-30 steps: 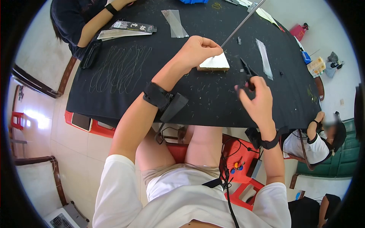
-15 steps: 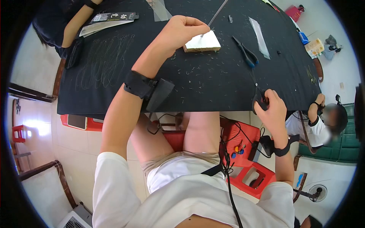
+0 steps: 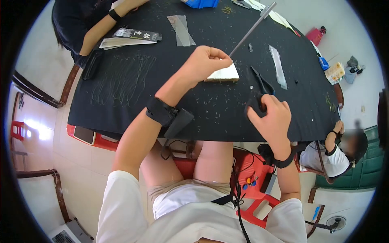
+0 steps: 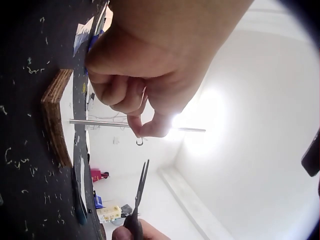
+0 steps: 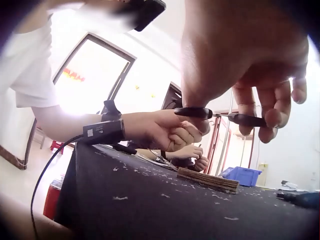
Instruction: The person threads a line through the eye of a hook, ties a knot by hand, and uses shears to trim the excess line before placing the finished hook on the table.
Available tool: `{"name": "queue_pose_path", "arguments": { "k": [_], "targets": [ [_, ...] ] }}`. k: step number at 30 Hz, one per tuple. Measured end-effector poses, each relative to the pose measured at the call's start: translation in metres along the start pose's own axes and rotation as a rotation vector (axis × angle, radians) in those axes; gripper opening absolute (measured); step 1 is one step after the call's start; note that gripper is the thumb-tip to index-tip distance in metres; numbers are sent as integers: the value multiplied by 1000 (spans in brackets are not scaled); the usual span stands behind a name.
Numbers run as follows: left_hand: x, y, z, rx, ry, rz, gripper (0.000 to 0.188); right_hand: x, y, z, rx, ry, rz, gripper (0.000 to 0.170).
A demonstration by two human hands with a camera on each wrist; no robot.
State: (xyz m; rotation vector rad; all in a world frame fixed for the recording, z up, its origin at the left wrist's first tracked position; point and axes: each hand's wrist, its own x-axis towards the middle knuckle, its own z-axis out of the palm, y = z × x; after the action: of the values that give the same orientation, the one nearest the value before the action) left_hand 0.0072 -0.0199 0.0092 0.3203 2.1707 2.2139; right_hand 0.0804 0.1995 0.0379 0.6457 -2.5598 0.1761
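My left hand (image 3: 207, 65) pinches a thin metal rod (image 3: 252, 33) between thumb and forefinger. The rod rises from the white top of a wooden block (image 3: 223, 76). In the left wrist view, a tiny curved bit (image 4: 140, 142) pokes out at the pinching fingertips. My right hand (image 3: 274, 119) holds black-handled scissors (image 3: 255, 106), thumb and fingers in the handle loops. Their blades (image 4: 142, 182) point up toward the left fingertips in the left wrist view, apart from them.
Pliers (image 3: 262, 82) lie right of the block. Clear plastic sleeves (image 3: 278, 67), a coil of thin thread (image 3: 125, 79), a paper packet (image 3: 131, 38) and a blue bin (image 3: 200, 3) are on the black table (image 3: 219, 117). Small clippings litter the cloth. Another person's arm (image 3: 101, 30) rests at the far left.
The scissors dropped back toward the table's near edge half a second ago and are now nearer the block again. My left hand keeps its pinch on the rod. The head view has shifted.
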Motion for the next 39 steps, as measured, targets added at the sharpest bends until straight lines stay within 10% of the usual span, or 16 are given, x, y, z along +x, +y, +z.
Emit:
{"name": "queue_pose_path", "arguments": {
  "k": [39],
  "targets": [
    [-1,4,1,20,14,-38,27,16,-13,16,38,-14,-22,27]
  ]
}}
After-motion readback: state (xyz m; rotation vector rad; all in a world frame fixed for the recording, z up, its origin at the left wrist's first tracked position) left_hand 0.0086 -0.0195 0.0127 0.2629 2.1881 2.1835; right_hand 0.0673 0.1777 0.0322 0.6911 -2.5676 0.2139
